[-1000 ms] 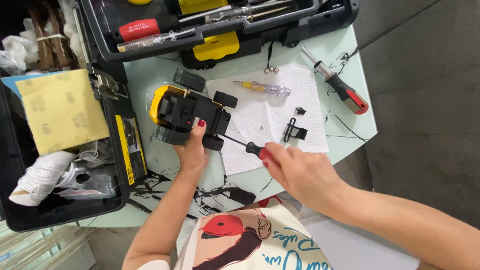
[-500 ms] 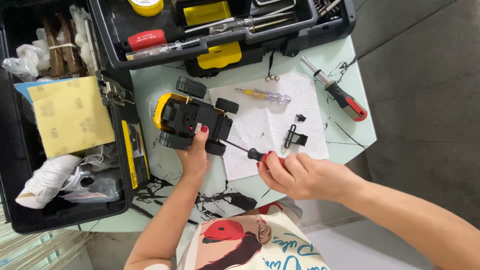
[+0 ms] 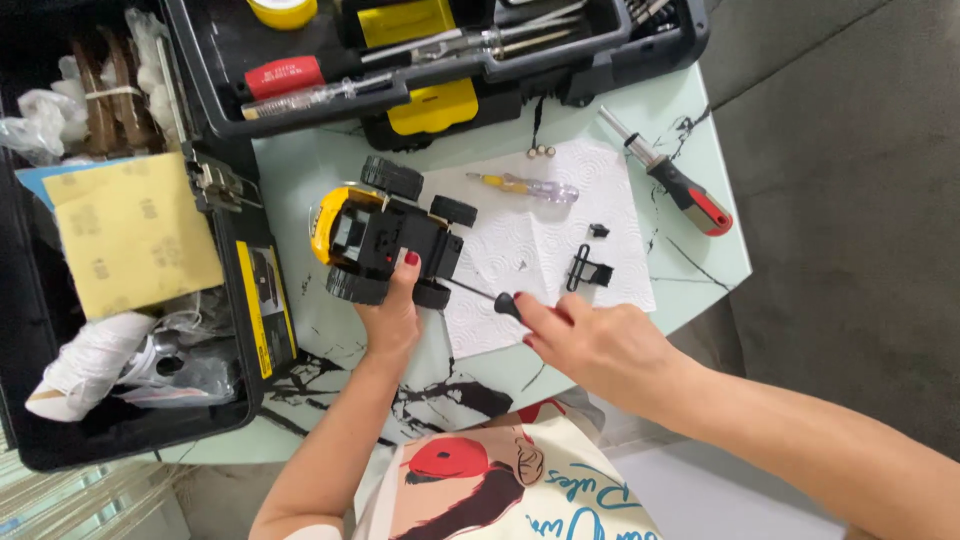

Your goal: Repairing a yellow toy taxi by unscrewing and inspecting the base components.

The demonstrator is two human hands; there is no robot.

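A yellow and black toy car [image 3: 385, 240] lies upside down on the pale marbled table [image 3: 700, 250]. My left hand [image 3: 392, 312] grips its near side, thumb on the black underside. My right hand [image 3: 590, 345] holds a small screwdriver [image 3: 490, 298] with a black handle; its thin shaft points left at the car's underside near a wheel. A sheet of white paper towel [image 3: 545, 240] lies under and beside the car.
On the towel lie a clear-handled yellow screwdriver [image 3: 525, 187], a black plastic clip [image 3: 588, 268], a small black piece [image 3: 599, 230] and tiny round parts [image 3: 541, 151]. A red-and-black-handled screwdriver [image 3: 672, 177] lies at the right. Open black toolboxes [image 3: 440, 60] with tools and yellow sandpaper [image 3: 130, 235] fill the top and left.
The view has shifted slightly. My right hand has drawn a little down and right with the screwdriver, whose tip stays at the car. My left hand keeps its hold.
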